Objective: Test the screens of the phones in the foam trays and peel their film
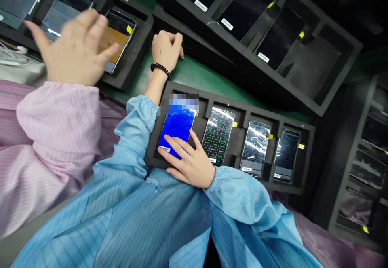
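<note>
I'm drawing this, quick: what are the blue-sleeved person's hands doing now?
Left hand: closed, loosely curled; can't tell if anything's inside.
Right hand: open, spread over the blue-screened phone.

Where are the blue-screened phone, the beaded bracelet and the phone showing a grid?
Blue-screened phone [178, 128], head view: middle of its screen.
Beaded bracelet [161, 67], head view: its beads.
Grid phone [218, 136], head view: middle of its screen.

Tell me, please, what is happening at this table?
A person in blue sleeves has the spread right hand partly over a phone with a blue screen, which lies in a dark tray beside three other phones. The left hand is curled beyond the tray. At the left, a co-worker's blurred hand is over another tray of phones.
</note>
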`<state>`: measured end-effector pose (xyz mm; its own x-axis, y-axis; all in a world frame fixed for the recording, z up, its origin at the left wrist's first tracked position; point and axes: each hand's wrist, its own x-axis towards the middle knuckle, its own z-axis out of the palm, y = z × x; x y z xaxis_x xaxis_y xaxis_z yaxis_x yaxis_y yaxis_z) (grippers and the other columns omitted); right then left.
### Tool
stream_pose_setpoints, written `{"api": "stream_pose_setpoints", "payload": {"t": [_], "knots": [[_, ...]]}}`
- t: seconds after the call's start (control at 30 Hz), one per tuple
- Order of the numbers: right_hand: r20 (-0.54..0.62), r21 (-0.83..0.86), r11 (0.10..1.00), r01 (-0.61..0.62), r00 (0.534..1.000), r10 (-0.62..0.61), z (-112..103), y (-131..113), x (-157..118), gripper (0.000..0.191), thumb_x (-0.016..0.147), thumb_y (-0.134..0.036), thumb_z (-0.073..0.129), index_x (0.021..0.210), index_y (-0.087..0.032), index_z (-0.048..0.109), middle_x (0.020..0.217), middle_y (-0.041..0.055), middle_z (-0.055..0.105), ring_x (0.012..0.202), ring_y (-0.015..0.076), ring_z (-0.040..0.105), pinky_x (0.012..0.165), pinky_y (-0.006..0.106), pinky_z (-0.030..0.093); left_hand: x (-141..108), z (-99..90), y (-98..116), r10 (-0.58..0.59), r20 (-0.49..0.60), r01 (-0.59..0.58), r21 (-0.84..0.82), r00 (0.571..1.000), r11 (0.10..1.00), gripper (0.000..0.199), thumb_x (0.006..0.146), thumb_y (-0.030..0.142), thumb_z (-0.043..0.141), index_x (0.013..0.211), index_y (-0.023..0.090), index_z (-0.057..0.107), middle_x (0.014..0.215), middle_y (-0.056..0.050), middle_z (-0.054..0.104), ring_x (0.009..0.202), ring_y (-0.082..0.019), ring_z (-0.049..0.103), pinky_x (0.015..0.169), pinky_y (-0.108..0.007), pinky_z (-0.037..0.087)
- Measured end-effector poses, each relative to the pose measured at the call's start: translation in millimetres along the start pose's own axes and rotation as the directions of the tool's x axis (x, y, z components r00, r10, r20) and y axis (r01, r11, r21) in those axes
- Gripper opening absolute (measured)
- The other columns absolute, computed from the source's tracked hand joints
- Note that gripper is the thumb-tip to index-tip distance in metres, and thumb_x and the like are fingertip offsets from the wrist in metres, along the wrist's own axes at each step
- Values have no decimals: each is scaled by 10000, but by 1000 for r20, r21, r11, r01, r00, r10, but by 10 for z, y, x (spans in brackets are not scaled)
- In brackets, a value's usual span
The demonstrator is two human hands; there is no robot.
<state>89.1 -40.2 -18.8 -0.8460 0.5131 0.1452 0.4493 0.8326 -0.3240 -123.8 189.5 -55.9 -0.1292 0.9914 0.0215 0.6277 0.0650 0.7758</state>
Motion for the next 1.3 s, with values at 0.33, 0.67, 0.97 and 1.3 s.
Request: {"api": "stream_pose_setpoints", "payload": {"t": [0.33,0.67,0.97,1.3], "knots": [[-57,-19,1000,2,998,-3,31,-39,-29,464,1033,-447,415,1392,-181,539,1540,145,484,1350,247,482,1243,618,206,89,267,243,-46,-89,36,-103,995,994,449,983,153,307,612,141,558,526,62,518,594,-34,445,732,-206,399],[-296,40,968,-248,922,248,-185,-140,-821,423,1016,-321,385,1364,-161,564,1393,142,614,1256,224,541,1247,514,228,-1159,-332,464,371,268,-425,181,889,887,460,976,484,358,931,217,730,1009,-46,685,1022,-212,594,975,-359,464],[-605,31,912,-409,719,343,41,-7,-952,429,940,-285,458,1331,-214,620,1272,87,701,1097,227,643,1108,442,449,-1353,-152,344,185,189,-227,232,964,946,328,878,495,491,825,235,684,1075,-100,605,1199,-347,502,1132,-559,324],[-556,244,877,-413,682,476,-53,15,-918,336,992,-268,436,1249,-199,641,1258,86,692,1129,214,623,1096,431,431,-1854,-246,459,-132,208,179,-227,969,957,648,970,620,147,1290,234,557,1132,-98,714,1130,-300,650,967,-525,496]]}}
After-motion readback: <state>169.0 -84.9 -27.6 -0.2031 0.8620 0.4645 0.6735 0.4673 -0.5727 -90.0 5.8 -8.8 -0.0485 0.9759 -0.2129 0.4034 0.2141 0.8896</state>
